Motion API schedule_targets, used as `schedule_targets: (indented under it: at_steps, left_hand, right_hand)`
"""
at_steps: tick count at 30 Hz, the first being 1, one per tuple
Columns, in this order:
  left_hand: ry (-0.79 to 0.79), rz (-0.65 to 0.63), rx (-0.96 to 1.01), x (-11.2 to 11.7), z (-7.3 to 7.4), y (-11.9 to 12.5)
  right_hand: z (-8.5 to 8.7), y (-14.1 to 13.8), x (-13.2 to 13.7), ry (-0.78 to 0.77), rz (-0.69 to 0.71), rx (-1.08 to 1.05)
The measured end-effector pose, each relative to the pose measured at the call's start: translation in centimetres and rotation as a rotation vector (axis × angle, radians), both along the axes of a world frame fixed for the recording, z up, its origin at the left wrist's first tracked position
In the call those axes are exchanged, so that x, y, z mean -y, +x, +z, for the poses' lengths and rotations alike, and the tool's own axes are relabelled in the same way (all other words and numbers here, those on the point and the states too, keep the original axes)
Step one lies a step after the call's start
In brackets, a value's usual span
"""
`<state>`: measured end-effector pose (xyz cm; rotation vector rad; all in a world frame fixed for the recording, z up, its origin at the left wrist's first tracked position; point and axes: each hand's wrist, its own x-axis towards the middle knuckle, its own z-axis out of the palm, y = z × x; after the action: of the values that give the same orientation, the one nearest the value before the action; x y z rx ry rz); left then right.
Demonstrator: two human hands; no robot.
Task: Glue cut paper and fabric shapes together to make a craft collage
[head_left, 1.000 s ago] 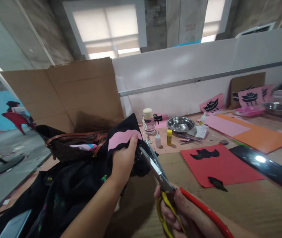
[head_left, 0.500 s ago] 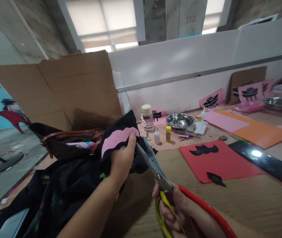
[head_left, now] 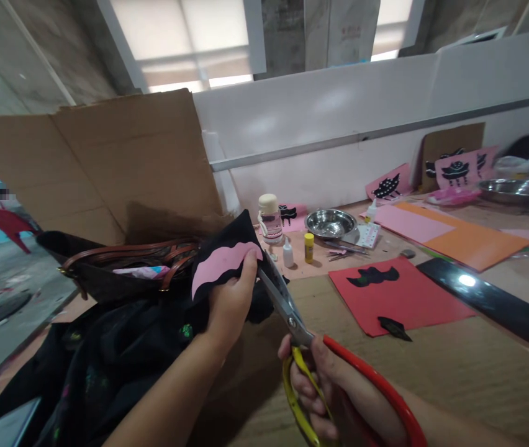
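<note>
My left hand (head_left: 231, 301) pinches a black sheet (head_left: 234, 239) with a wavy pink piece (head_left: 220, 264) lying on it, held up above the table. My right hand (head_left: 327, 391) grips scissors (head_left: 287, 310) with one yellow and one red handle. The steel blades point up and left, and their tips reach the black sheet right beside my left fingers. The blades look nearly closed against the sheet's edge.
A brown-handled bag (head_left: 106, 267) and dark cloth lie at left before a cardboard box (head_left: 106, 161). On the wooden table (head_left: 479, 372) lie a red sheet (head_left: 404, 298) with black cut-outs, orange and pink sheets (head_left: 460, 239), a steel bowl (head_left: 332, 222), small glue bottles (head_left: 308, 247), a jar (head_left: 270, 217) and a black strip (head_left: 492, 298).
Both hands have shifted slightly left and down in view as the camera moved. The scissors stay at the black sheet's edge.
</note>
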<state>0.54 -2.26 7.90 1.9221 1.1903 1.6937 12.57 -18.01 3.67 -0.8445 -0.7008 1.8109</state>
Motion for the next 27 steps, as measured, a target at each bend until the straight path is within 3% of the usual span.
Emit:
schedule_targets:
  at_steps: [11, 27]
  left_hand:
    - [-0.070, -0.011, 0.017, 0.9, -0.7, 0.6]
    - [-0.161, 0.002, 0.031, 1.5, -0.1, 0.9]
  right_hand:
    - [0.1, -0.2, -0.2, 0.001, -0.048, -0.105]
    - [0.2, 0.0, -0.3, -0.002, -0.049, -0.106]
